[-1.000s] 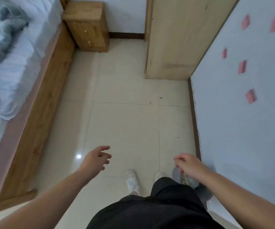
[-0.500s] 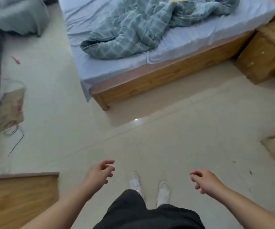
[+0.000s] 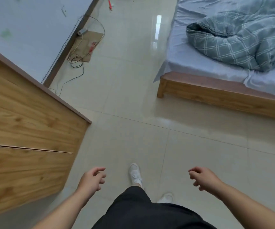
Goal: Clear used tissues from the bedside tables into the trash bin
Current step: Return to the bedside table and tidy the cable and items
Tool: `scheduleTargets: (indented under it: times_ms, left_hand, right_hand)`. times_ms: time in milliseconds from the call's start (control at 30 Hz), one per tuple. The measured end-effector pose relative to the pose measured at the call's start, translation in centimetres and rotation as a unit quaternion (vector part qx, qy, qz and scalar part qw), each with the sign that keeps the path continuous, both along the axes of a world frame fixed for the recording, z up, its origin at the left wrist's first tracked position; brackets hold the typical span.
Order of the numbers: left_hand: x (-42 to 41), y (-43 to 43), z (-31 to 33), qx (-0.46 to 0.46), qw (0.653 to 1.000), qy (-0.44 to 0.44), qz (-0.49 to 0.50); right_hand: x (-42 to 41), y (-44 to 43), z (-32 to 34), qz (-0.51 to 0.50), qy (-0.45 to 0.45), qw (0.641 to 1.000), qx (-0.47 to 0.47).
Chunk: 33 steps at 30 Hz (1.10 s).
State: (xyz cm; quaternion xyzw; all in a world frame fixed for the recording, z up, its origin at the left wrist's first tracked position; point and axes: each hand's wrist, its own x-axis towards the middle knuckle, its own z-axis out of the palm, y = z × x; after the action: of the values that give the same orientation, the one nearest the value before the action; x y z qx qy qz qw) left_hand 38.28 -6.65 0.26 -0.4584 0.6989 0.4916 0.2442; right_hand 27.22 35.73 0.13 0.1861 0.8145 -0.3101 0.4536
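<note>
My left hand (image 3: 92,180) hangs low over the tiled floor with its fingers loosely curled and nothing in it. My right hand (image 3: 203,178) hangs at the same height to the right, fingers loosely curled, also holding nothing. No tissue, bedside table or trash bin shows in this view. My white shoes (image 3: 135,173) stand on the tiles between the two hands.
A wooden cabinet (image 3: 26,133) fills the left side. A bed (image 3: 216,95) with a grey checked quilt (image 3: 242,40) takes the upper right. By the far wall lie a brown cardboard piece (image 3: 87,45) and black cables (image 3: 76,61). Pale floor tiles (image 3: 130,90) run between cabinet and bed.
The view has swung left: the bedside table and the grey bin by my right hand are gone, the bed moved to the right and the cabinet came in at left. Both hands stay loose.
</note>
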Motion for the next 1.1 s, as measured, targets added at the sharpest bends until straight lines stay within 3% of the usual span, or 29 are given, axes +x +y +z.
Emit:
scheduleTargets:
  times_ms: [333,600,767,933,1100]
  left_hand:
    - [-12.3,-8.4,-0.6,0.041,0.999,-0.009,0.0]
    - [-26.7,-10.7,-0.7,0.053,0.997,-0.026,-0.039]
    - [-36.3,-13.5,0.6,0.03,0.998,-0.047,-0.035]
    - [-44.8,-16.9,1.5,0.008,0.999,-0.029,0.015]
    - [-54.9,-21.7,-0.6,0.027,0.998,-0.036,0.053]
  right_hand:
    - [-12.1,-11.0,2.9,0.02,0.034,0.999,-0.009]
    - [-24.7,-12.4,-1.2,0.001,-0.009,1.0,0.013]
    - [-38.1,-15.7,-1.3,0.02,-0.025,0.999,0.002]
    - [-55.0,-22.1,2.6,0.055,0.059,0.996,-0.04]
    - [-69.5,-29.2,4.5,0.01,0.122,0.989,-0.08]
